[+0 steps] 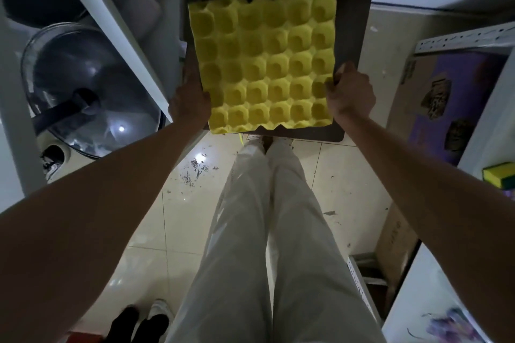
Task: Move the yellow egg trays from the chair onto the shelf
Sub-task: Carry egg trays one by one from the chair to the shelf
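Head cam: both hands up front, left hand [189, 100] and right hand [350, 92] each closed on opposite side edges of yellow egg tray [263, 60], which sits over dark chair seat [354, 25], w/ white trousers [267, 231] below.

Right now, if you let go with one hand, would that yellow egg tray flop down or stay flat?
The yellow egg tray would probably sag a bit: it looks like thin moulded pulp, and its edges already look wavy. It is likely light, since its cups are empty. The left hand and right hand grip opposite sides, so one hand alone might let it tilt or bend.
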